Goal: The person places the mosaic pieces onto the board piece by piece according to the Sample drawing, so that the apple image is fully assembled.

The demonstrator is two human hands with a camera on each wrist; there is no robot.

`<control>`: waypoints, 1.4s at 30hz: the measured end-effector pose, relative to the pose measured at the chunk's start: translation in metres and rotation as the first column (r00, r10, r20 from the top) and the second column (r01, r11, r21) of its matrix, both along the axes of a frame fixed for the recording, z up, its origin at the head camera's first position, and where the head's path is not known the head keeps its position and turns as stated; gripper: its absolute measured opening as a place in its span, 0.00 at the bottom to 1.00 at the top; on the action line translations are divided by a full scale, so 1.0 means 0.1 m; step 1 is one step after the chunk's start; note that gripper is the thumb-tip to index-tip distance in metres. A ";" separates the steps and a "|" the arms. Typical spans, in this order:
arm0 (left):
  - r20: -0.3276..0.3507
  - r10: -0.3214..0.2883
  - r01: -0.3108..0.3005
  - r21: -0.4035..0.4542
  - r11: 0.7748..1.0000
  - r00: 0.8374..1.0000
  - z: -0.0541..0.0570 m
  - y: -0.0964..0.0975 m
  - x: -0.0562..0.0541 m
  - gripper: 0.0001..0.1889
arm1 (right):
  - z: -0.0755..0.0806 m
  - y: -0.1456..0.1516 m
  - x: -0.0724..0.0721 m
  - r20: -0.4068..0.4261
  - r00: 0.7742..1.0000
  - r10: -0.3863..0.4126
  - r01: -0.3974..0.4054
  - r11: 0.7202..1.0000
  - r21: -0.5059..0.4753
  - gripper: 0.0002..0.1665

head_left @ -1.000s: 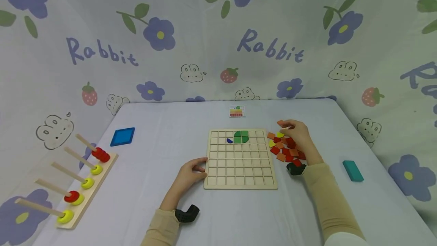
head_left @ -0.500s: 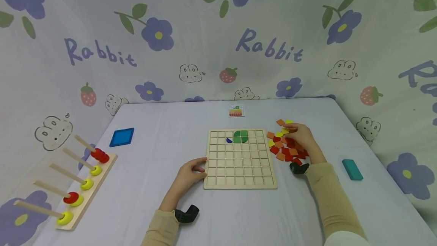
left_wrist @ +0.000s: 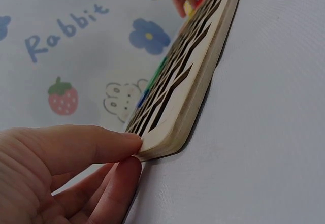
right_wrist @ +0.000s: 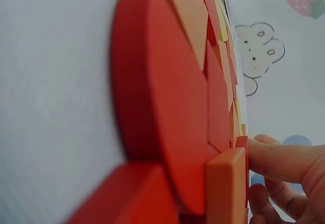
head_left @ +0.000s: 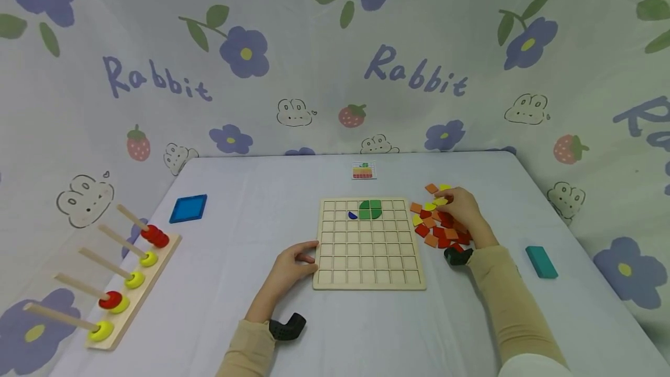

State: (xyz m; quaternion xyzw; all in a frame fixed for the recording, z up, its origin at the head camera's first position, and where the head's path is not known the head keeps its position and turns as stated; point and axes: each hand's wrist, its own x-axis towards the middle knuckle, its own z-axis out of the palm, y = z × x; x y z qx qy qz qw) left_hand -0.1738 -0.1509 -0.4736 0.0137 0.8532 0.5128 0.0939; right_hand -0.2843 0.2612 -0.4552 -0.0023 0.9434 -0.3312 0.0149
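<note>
My left hand touches the left edge of a wooden grid board, thumb and forefinger spread along it; in the left wrist view, two fingertips meet the board's corner. Green tiles and a small blue half-round piece lie near the board's top. My right hand reaches into the tile pile right of the board and pinches a yellow tile. Red tiles and orange tiles lie around it. In the right wrist view, a curved red tile fills the foreground.
A small pattern card lies behind the board. On the left are a blue tray and a peg stand with red and yellow rings. A teal block lies on the right. A printed curtain hangs at the table's back.
My right hand has moved slightly right from beside the orange tile at the pile's far end to the yellow tile. Another yellow tile behind it has come into view. My left hand stays put.
</note>
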 end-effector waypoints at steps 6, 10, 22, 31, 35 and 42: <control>-0.003 -0.002 0.002 0.013 1.000 1.000 0.00 0.00 0.01 0.27 | 0.01 -0.02 0.01 0.013 1.000 -0.003 0.004 0.998 -0.056 0.18; -0.004 -0.004 0.004 0.009 1.000 1.000 0.00 0.00 0.00 0.27 | 0.08 -0.08 0.04 0.020 1.000 0.009 -0.005 0.976 -0.218 0.20; -0.005 0.000 -0.001 -0.007 1.000 1.000 0.01 -0.02 0.00 0.26 | 0.31 -0.80 0.10 0.222 0.949 0.225 -0.023 0.751 -0.660 0.29; -0.008 -0.002 0.002 0.006 1.000 1.000 0.01 0.01 -0.01 0.26 | 0.29 -1.46 0.08 0.192 0.921 0.339 -0.151 0.766 -0.625 0.19; -0.005 -0.006 0.006 0.007 1.000 1.000 0.01 0.01 0.00 0.26 | 0.25 -1.71 0.02 0.237 0.912 0.335 -0.135 0.791 -0.597 0.16; -0.002 -0.013 0.013 0.016 1.000 1.000 0.03 0.00 0.01 0.26 | 0.23 -2.06 -0.03 0.283 0.906 0.315 -0.106 0.817 -0.567 0.11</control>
